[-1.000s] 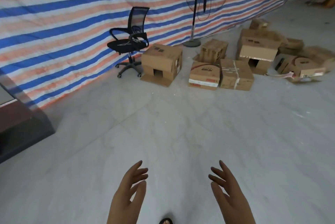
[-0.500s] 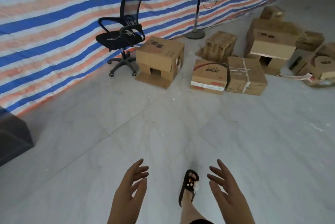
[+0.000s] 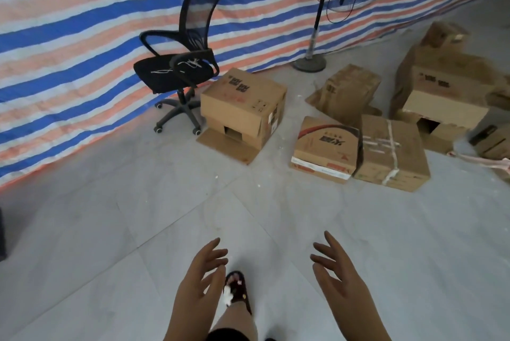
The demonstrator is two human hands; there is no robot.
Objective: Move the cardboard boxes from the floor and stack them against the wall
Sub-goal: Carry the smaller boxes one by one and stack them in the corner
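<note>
Several cardboard boxes lie on the grey tiled floor ahead. The nearest big box [image 3: 242,103] stands beside the chair with a flap spread on the floor. A flat printed box [image 3: 325,147] touches a taped box [image 3: 392,151] to its right. Behind them sit a crumpled box [image 3: 349,89] and a large torn box [image 3: 441,87], with more at the right edge. My left hand [image 3: 197,285] and my right hand [image 3: 340,282] hang low in front of me, fingers spread and holding nothing, well short of the boxes.
A striped blue, white and orange tarpaulin wall [image 3: 82,23] runs along the back. A black office chair [image 3: 182,65] stands against it, and a pedestal fan [image 3: 317,37] further right. My sandalled foot [image 3: 237,291] steps between my hands. A dark object [image 3: 2,233] juts in at the left edge.
The view has advanced toward the boxes and chair, which now look larger and closer. My foot has stepped forward between my hands. Both hands stay spread and empty.
</note>
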